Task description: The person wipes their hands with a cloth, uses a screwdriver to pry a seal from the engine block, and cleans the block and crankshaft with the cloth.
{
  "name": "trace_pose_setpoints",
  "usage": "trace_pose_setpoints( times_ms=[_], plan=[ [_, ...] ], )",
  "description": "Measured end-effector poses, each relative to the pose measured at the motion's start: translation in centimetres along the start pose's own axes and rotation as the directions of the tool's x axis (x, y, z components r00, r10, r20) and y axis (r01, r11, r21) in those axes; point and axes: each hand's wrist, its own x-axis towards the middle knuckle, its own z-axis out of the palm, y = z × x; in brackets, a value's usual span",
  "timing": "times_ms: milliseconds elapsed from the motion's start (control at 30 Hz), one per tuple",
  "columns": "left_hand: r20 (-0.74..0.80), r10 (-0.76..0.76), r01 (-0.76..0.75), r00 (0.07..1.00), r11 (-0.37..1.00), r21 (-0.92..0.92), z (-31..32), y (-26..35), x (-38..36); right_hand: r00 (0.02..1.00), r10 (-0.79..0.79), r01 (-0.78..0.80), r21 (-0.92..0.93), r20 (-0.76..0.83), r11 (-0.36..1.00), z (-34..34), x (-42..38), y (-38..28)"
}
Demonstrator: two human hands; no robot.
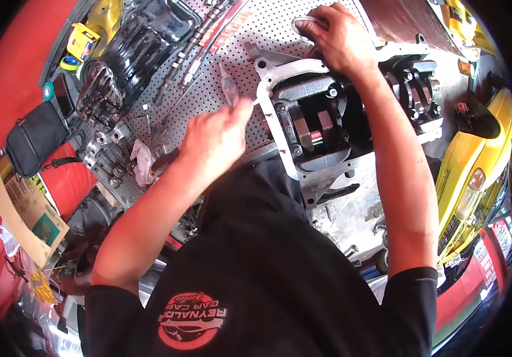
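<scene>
My right hand (346,43) is over the far side of the engine block (277,125), its fingers closed on a thin, curved, shiny piece (305,21) that is partly hidden. The block lies with its crankcase upward; dark bearing caps (309,88) and crankshaft journals (325,132) show inside. My left hand (217,135) is closed near the block's left edge, thumb and index finger together by the pale rim. Whatever it may hold is too small to make out. Just beyond its fingers, a clear pointed-nozzle bottle (230,88) lies on the perforated metal tabletop (208,89).
A black oil pan (149,41) and a camshaft (178,65) lie at the upper left. Loose metal parts (104,143), a crumpled cloth (143,163), a black bag (38,137) and a cardboard box (27,211) are at left. A yellow car (464,172) stands at right.
</scene>
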Motion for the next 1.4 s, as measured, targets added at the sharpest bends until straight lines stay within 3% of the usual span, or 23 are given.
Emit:
trace_pose_setpoints(
  times_ms=[133,200,233,267,333,367,400,433,467,500,600,667,733,767,833,867,900,1000,1033,1100,1233,1333,1400],
  plan=[
    [-0.012,-0.011,0.010,1.000,0.998,-0.066,-0.4,-0.3,0.7,0.983,0.105,-0.105,-0.005,0.151,0.994,0.1,0.6,-0.2],
    [-0.072,0.034,-0.041,0.997,0.995,-0.088,0.3,-0.5,0.2,0.999,-0.032,0.031,0.014,0.029,0.999,-0.2,0.1,0.0],
    [0.092,-0.261,0.269,0.961,0.959,-0.090,-1.5,-0.2,1.9,0.995,0.011,-0.020,0.093,0.102,0.995,-0.3,0.3,-0.1],
    [-0.151,-0.289,0.246,0.945,0.936,-0.252,-0.3,-2.8,2.8,0.994,-0.091,0.071,0.309,0.052,0.948,3.1,1.1,2.8],
    [-0.209,-0.475,0.407,0.855,0.863,-0.299,-2.0,-3.5,2.8,0.847,-0.158,-0.229,0.617,0.508,0.753,0.5,2.0,2.5],
    [-0.269,-0.463,0.371,0.844,0.868,-0.331,-1.6,-4.5,1.9,0.804,-0.258,-0.274,0.720,0.535,0.637,1.7,2.4,3.4],
    [-0.320,-0.460,0.342,0.828,0.867,-0.362,-0.5,-5.3,0.1,0.806,-0.389,-0.037,0.694,0.446,0.719,1.3,1.2,1.5],
    [-0.232,-0.563,0.450,0.793,0.799,-0.400,-0.1,-5.6,-1.5,0.796,-0.398,0.171,0.462,0.456,0.870,0.2,0.2,-1.4],
    [-0.229,-0.572,0.450,0.788,0.788,-0.420,1.0,-6.1,-3.2,0.784,-0.398,0.351,0.188,0.476,0.917,-0.5,-0.6,-3.7],
    [-0.218,-0.575,0.449,0.788,0.780,-0.435,2.3,-6.7,-5.1,0.791,-0.468,0.445,0.155,0.394,0.882,1.1,-0.8,-4.1],
    [-0.100,-0.649,0.537,0.754,0.698,-0.474,5.8,-8.8,-9.3,0.742,-0.562,0.605,-0.004,0.366,0.796,2.1,-0.2,-5.3],
    [-0.038,-0.691,0.588,0.722,0.641,-0.495,6.4,-9.0,-11.5,0.622,-0.588,0.668,0.043,0.517,0.743,1.1,0.7,-5.9],
    [-0.032,-0.726,0.608,0.686,0.598,-0.523,6.1,-9.0,-12.1,0.666,-0.600,0.663,0.018,0.444,0.748,1.4,1.8,-5.8],
    [-0.190,-0.675,0.481,0.713,0.668,-0.568,7.2,-9.5,-12.4,0.719,-0.568,0.620,0.001,0.401,0.785,1.6,2.9,-5.8],
    [-0.123,-0.696,0.550,0.708,0.651,-0.523,5.3,-8.4,-11.9,0.899,-0.387,0.416,-0.119,0.208,0.902,-1.4,4.0,-5.9],
    [-0.101,-0.701,0.573,0.706,0.649,-0.500,4.5,-8.0,-11.0,0.966,-0.204,0.150,0.294,0.160,0.944,-2.0,5.1,-5.3],
    [-0.217,-0.568,0.437,0.794,0.781,-0.446,4.5,-7.4,-10.4,0.977,-0.192,0.204,0.129,-0.095,0.971,-2.2,5.9,-3.8],
    [-0.174,-0.375,0.318,0.910,0.904,-0.284,-0.7,-0.1,-4.4,0.909,-0.344,0.322,-0.127,-0.236,0.938,-3.9,6.5,4.9],
    [-0.272,-0.258,0.205,0.927,0.956,-0.210,-1.0,0.4,-2.6,0.863,-0.422,0.364,-0.238,-0.278,0.901,-4.1,6.8,9.0],
    [-0.420,-0.001,-0.006,0.908,1.000,-0.016,-1.6,0.8,0.9,0.923,-0.303,0.265,-0.177,-0.239,0.948,-5.3,5.9,13.7],
    [-0.275,0.165,-0.097,0.947,0.964,0.246,-3.5,1.7,3.6,0.969,-0.128,0.120,-0.052,-0.209,0.991,-4.8,3.5,19.3],
    [-0.211,0.259,-0.179,0.942,0.925,0.336,-3.5,4.1,5.5,0.976,0.035,0.015,0.227,-0.215,0.974,-4.8,3.0,17.5],
    [-0.186,0.242,-0.160,0.952,0.915,0.370,-3.3,4.4,5.0,0.971,0.167,-0.052,0.535,-0.169,0.843,-4.4,3.5,19.0]
  ],
)
